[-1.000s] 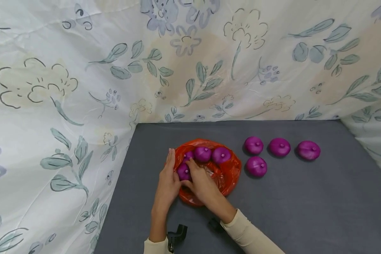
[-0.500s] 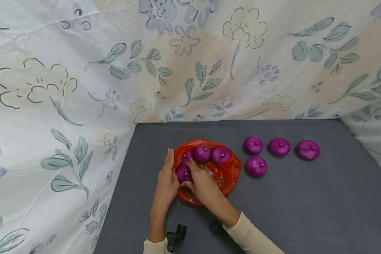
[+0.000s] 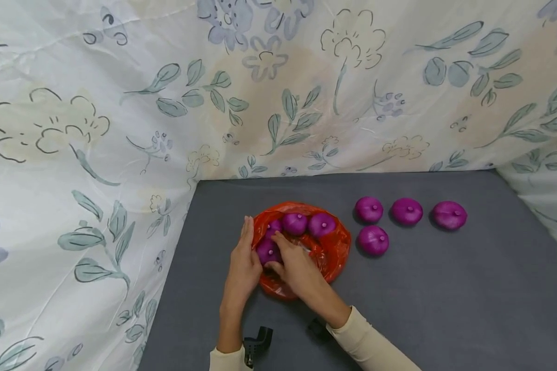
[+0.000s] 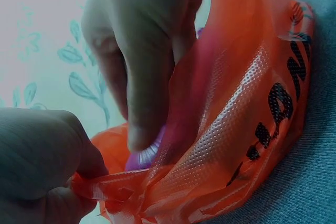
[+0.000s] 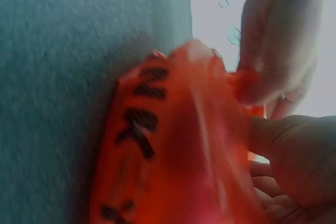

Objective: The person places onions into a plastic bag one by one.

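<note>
A red plastic bag point(image 3: 339, 252) with black lettering stands with its mouth spread on the grey table. Several purple onions point(image 3: 295, 224) lie inside it. My left hand point(image 3: 242, 270) is at the bag's left side; the left wrist view shows its thumb and fingers pinching the rim. My right hand point(image 3: 301, 270) reaches in over the near rim, its thumb and fingers around an onion point(image 3: 266, 251) at the left of the bag. In the right wrist view the bag point(image 5: 178, 145) covers that onion, and in the left wrist view only part of the onion point(image 4: 144, 157) shows.
Several loose purple onions, one of them the rightmost onion point(image 3: 449, 215), sit on the grey tabletop point(image 3: 445, 299) right of the bag. Floral fabric point(image 3: 283, 103) hangs behind and on the left side. A black wrist mount point(image 3: 258, 340) sits by the left sleeve.
The head view shifts slightly. Both hands stay almost in place, the left at the bag's rim and the right around the same onion. The loose onions rest unmoved.
</note>
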A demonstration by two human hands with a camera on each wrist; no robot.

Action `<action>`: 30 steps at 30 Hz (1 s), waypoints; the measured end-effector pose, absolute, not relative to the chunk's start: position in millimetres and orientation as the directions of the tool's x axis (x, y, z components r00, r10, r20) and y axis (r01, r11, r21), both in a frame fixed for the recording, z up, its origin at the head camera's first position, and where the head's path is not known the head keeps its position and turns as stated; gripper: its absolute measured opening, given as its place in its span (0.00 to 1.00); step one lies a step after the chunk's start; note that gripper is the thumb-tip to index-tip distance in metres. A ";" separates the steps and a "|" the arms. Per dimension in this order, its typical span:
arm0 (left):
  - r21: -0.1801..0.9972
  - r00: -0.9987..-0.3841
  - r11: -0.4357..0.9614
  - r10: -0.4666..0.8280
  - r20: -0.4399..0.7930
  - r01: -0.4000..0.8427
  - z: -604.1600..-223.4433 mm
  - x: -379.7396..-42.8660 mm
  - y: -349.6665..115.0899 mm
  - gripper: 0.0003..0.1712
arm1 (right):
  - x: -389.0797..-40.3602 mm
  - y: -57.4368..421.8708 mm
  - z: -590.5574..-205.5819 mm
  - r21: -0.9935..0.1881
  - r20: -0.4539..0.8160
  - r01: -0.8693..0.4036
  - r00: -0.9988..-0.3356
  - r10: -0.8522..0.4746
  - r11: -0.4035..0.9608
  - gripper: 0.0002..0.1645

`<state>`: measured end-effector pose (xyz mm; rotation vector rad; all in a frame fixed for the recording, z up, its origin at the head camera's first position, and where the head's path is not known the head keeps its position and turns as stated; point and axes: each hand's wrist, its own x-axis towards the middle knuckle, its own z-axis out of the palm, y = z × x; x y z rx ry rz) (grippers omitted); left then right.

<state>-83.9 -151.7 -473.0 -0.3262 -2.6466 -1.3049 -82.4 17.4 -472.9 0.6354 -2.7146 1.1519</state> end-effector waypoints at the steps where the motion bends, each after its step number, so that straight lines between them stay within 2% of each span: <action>1: 0.760 -0.962 0.592 0.119 0.247 0.268 -472.9 -84.1 -152.0 0.47 | -82.7 19.8 -471.0 -0.665 0.274 -0.420 -0.906 -0.322 0.617 0.40; 8: 0.752 -0.959 0.599 0.121 0.256 0.276 -472.5 -84.1 -152.4 0.47 | -85.3 47.9 -451.0 -0.690 0.287 -0.358 -0.933 -0.217 0.628 0.39; 16: 0.755 -0.960 0.598 0.110 0.257 0.270 -475.1 -83.4 -153.5 0.49 | -83.1 104.4 -421.4 -0.725 0.386 -0.329 -0.922 -0.040 0.605 0.35; 22: 0.764 -0.961 0.586 0.113 0.253 0.270 -476.8 -84.3 -156.6 0.49 | -81.5 152.2 -403.9 -0.750 0.464 -0.292 -0.872 0.157 0.593 0.34; 30: 0.764 -0.963 0.589 0.117 0.241 0.263 -475.8 -86.4 -153.3 0.48 | -80.0 219.9 -398.5 -0.777 0.449 -0.108 -0.786 0.425 0.620 0.34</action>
